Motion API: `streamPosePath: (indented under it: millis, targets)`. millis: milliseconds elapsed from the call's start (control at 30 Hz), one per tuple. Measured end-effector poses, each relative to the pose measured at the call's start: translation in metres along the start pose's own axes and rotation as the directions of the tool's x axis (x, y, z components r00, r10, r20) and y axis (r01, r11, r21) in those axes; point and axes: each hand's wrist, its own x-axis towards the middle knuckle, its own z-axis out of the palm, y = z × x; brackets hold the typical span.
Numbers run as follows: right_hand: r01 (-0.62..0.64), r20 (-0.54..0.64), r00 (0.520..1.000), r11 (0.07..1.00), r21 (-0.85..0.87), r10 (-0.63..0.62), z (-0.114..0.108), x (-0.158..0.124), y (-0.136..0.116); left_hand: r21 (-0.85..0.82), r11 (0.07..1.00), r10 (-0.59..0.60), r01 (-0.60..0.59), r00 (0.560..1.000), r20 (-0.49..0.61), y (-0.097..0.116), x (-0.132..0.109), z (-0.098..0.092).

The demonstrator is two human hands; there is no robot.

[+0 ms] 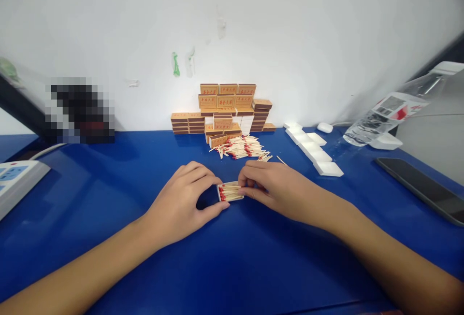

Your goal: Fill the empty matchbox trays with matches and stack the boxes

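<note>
Matchbox tray (219, 194) (the white inner drawer, no sleeve on it) is on the blue tabletop (232, 266), right between the two hands, approx center of view. L hand (184, 199) is half curled in a C, thumb and index on opposite long sides at the tray's left end, so it's got hold of it lightly. R hand (279, 184) is at the other end, fingers bunched, thumb and index nearly together over the plain match ends; can't tell if it's actually pinching a match or just nudging them straight.

Progress-wise, IMO this tray's pretty much full: matches (230, 192) lie lengthwise, red heads at the left end, tho a few look a bit uneven. Not sleeved yet.

Just beyond the hands there's a loose match pile (246, 147), decent amt left, w/ a few strays. Behind it, a bunch of stacked matchboxes (226, 101) against the wall (308, 39); can't tell which are filled. Off to the right, a row of white trays (313, 152), no matches visible in 'em, so prob plenty left to do.

Further out: water bottle (387, 117) & smartphone (422, 187) on the right, power strip (21, 184) far left.
</note>
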Motion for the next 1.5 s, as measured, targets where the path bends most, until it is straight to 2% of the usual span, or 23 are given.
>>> streamPosePath:
  millis: [200, 333, 533, 767, 867, 933, 1000, 1100, 1133, 1200, 1267, 1333, 1500]
  targets:
    - [-0.008, -0.046, 0.999, 1.0, 0.025, 0.009, 0.001, 0.001, 0.002, -0.002, 1.0, -0.012, 0.012, 1.0, 0.008, 0.0, 0.0, -0.001]
    - [0.021, -0.023, 1.0, 0.999, 0.046, -0.02, 0.005, 0.001, 0.002, -0.01, 1.0, 0.0, 0.0, 1.0, 0.009, 0.001, 0.0, -0.002]
    - [-0.021, 0.011, 1.0, 0.997, 0.072, 0.02, 0.009, 0.003, 0.003, -0.035, 0.999, -0.006, 0.007, 1.0, 0.021, -0.001, 0.001, 0.0]
    - [-0.005, 0.019, 1.0, 0.998, 0.067, 0.004, 0.017, 0.006, -0.001, -0.061, 0.998, -0.018, 0.02, 0.999, 0.033, -0.002, 0.002, -0.001]
    - [-0.002, 0.018, 1.0, 0.998, 0.065, 0.001, 0.013, 0.006, -0.003, -0.063, 0.998, -0.015, 0.018, 0.999, 0.041, -0.002, 0.001, -0.001]
    - [0.003, -0.026, 1.0, 0.999, 0.054, -0.002, 0.005, 0.005, 0.001, -0.065, 0.998, -0.018, 0.02, 0.999, 0.043, -0.002, 0.001, -0.002]
    - [-0.049, -0.123, 0.991, 0.999, 0.004, 0.049, -0.008, 0.003, 0.013, -0.061, 0.998, -0.021, 0.023, 0.999, 0.037, -0.002, 0.001, -0.002]
    - [-0.308, -0.265, 0.925, 0.945, -0.108, 0.272, -0.026, -0.002, 0.046, -0.055, 0.998, -0.024, 0.026, 0.999, 0.028, -0.002, 0.001, -0.001]
    - [-0.415, -0.266, 0.889, 0.902, -0.122, 0.373, -0.031, -0.003, 0.059, -0.055, 0.998, -0.025, 0.027, 0.999, 0.026, -0.002, 0.001, -0.001]
    - [-0.563, -0.185, 0.82, 0.821, -0.096, 0.542, -0.035, -0.006, 0.083, -0.053, 0.998, -0.026, 0.028, 0.999, 0.025, -0.002, 0.001, -0.001]
    - [-0.609, -0.075, 0.792, 0.792, -0.042, 0.605, -0.034, -0.006, 0.099, -0.051, 0.998, -0.028, 0.029, 0.999, 0.024, -0.001, 0.001, -0.001]
    - [-0.606, -0.012, 0.796, 0.796, -0.006, 0.606, -0.031, -0.005, 0.106, -0.051, 0.998, -0.027, 0.028, 0.999, 0.026, -0.001, 0.001, -0.001]
    - [-0.534, -0.028, 0.846, 0.844, -0.056, 0.533, -0.025, -0.004, 0.095, -0.05, 0.998, -0.033, 0.034, 0.999, 0.024, -0.002, 0.001, -0.002]
